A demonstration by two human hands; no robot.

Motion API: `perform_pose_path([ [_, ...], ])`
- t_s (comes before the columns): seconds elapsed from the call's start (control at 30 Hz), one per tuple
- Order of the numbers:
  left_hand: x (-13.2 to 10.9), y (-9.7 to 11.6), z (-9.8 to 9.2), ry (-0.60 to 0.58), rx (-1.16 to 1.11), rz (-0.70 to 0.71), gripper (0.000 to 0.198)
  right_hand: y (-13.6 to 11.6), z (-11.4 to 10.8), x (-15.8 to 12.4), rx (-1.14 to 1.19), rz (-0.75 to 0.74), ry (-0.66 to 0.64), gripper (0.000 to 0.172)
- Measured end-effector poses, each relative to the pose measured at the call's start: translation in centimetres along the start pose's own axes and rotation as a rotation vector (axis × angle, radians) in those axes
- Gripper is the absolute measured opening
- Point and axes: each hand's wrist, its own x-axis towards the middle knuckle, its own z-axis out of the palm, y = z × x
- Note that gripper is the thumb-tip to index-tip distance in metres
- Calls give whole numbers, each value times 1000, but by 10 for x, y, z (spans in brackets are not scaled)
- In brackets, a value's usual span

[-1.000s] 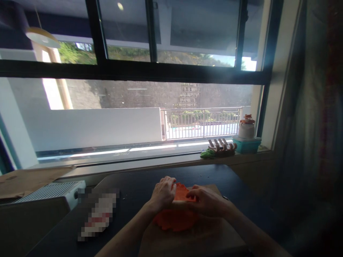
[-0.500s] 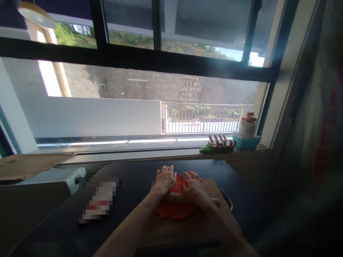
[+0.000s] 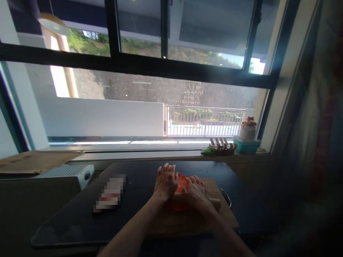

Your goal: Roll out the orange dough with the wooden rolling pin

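My left hand (image 3: 166,181) lies palm down over the left part of a wooden rolling pin (image 3: 214,203), its fingers stretched forward. On the right part of the pin rests my right hand (image 3: 197,191), also flat with fingers extended and slightly spread. Neither hand wraps round the pin. Beneath the pin is a flattened, ragged-edged sheet of orange-red dough-like material (image 3: 182,184), partly covered by both hands. The sheet lies on a wooden board (image 3: 184,226). The pin's left end is hidden behind my left hand.
The dark table (image 3: 80,221) stands against the window sill. A blurred-out flat item (image 3: 110,194) lies on its left. A metal handle (image 3: 225,197) shows beside the board's right edge. On the sill are a brown slatted rack (image 3: 222,146), a green item (image 3: 208,151) and a teal box (image 3: 247,146).
The view has shifted, showing more of the table's front left edge. Both hands stay flat on the rolling pin, and less of the orange-red sheet shows on the near side.
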Motion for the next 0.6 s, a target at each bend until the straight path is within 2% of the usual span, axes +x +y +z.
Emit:
perform_pose_path([
  [0.1,14,0,8,13,-3,9,44,3,-3,17,5,27,-42,55],
  [0.2,17,-1,11,-27,-7,0,45,2,-3,16,-6,22,-47,54],
  [0.3,5,-2,9,-75,-8,-31,47,-2,0,-2,-34,21,-21,52],
  [0.47,-20,-4,-1,-163,-7,-72,50,-11,3,-36,-66,-47,106,48],
  [0.6,-18,-3,-3,-190,-5,-66,53,-10,-2,-30,-56,-66,60,50],
])
